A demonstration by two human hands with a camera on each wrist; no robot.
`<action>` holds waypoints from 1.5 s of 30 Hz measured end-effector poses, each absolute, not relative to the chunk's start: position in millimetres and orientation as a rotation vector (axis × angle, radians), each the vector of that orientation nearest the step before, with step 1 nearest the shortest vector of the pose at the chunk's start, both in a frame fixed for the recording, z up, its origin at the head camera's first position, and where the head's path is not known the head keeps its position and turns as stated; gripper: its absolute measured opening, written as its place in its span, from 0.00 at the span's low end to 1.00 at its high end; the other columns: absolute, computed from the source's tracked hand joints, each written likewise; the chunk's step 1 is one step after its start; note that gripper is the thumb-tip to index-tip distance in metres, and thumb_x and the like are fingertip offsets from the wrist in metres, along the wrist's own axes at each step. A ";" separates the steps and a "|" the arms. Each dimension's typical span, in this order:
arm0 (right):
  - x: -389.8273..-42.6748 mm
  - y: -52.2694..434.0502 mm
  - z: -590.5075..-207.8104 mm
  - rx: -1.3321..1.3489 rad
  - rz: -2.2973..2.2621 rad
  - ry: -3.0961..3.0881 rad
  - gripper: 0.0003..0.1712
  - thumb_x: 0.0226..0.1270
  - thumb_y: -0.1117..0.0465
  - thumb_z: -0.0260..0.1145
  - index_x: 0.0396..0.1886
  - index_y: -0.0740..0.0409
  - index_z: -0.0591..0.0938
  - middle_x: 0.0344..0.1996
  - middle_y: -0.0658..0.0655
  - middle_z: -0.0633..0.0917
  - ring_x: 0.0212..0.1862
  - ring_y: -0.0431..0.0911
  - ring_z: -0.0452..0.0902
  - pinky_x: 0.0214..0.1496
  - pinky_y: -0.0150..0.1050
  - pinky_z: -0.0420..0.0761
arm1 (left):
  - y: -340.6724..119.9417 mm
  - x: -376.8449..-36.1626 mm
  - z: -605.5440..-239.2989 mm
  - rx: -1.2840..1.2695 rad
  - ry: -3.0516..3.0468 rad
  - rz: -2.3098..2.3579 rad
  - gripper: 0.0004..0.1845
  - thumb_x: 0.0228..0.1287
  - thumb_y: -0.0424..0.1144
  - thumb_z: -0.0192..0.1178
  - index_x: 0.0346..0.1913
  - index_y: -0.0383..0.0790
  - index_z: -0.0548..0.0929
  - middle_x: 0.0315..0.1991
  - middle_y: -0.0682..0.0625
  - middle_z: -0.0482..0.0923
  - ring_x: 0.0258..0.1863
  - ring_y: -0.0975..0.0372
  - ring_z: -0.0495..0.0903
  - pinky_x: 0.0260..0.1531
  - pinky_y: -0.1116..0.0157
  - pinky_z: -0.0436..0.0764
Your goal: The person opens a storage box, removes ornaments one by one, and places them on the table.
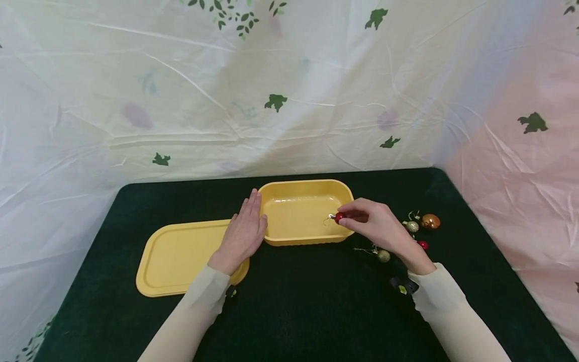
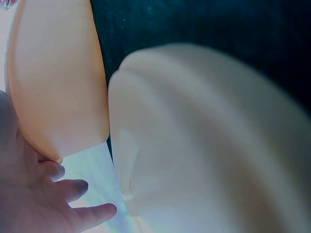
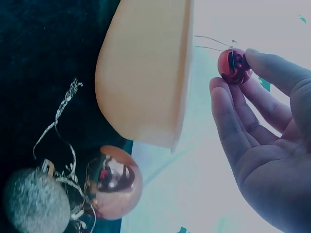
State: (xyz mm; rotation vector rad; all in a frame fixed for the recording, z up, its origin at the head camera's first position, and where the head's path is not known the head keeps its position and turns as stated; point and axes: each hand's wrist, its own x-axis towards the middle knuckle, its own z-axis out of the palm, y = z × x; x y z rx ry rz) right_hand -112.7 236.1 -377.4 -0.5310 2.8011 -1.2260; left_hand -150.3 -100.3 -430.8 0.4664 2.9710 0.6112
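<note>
A yellow tub (image 1: 305, 211) stands on the dark green table (image 1: 298, 306), its flat yellow lid (image 1: 181, 256) lying to the left. My right hand (image 1: 373, 221) pinches a small red bauble (image 1: 339, 216) by its cap over the tub's right rim; the right wrist view shows the red bauble (image 3: 234, 66) between thumb and fingertips beside the tub (image 3: 146, 77). My left hand (image 1: 244, 232) lies flat with straight fingers against the tub's left end and over the lid's corner. The left wrist view shows the fingers (image 2: 73, 204) and the tub's wall (image 2: 56, 82).
Loose baubles lie right of the tub: a copper one (image 1: 430, 221), a silver glitter one (image 1: 412, 227), a small red one (image 1: 422, 245) and a gold one (image 1: 383, 256). A leaf-printed sheet (image 1: 289, 85) hangs behind and to the right of the table.
</note>
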 end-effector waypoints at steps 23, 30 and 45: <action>-84.4 269.7 -369.5 -0.475 -1.250 2.934 0.16 0.74 0.52 0.69 0.57 0.51 0.85 0.49 0.48 0.86 0.45 0.40 0.84 0.46 0.29 0.84 | -100.7 -149.0 -431.1 0.470 2.973 0.614 0.36 0.85 0.52 0.34 0.85 0.40 0.40 0.85 0.49 0.33 0.82 0.48 0.46 0.74 0.39 0.57; -76.5 284.0 -368.6 -0.427 -1.214 3.008 0.14 0.75 0.54 0.69 0.56 0.50 0.86 0.47 0.49 0.86 0.42 0.40 0.83 0.44 0.27 0.83 | -100.7 -149.8 -430.7 0.467 2.974 0.617 0.36 0.85 0.51 0.35 0.85 0.40 0.41 0.85 0.48 0.34 0.82 0.47 0.46 0.74 0.38 0.57; -59.2 315.5 -368.7 -0.140 -1.179 3.043 0.19 0.75 0.48 0.68 0.60 0.50 0.85 0.49 0.54 0.86 0.41 0.37 0.83 0.35 0.31 0.83 | -100.4 -151.1 -428.9 0.460 2.962 0.623 0.36 0.85 0.51 0.36 0.85 0.40 0.40 0.85 0.48 0.34 0.82 0.47 0.46 0.74 0.39 0.57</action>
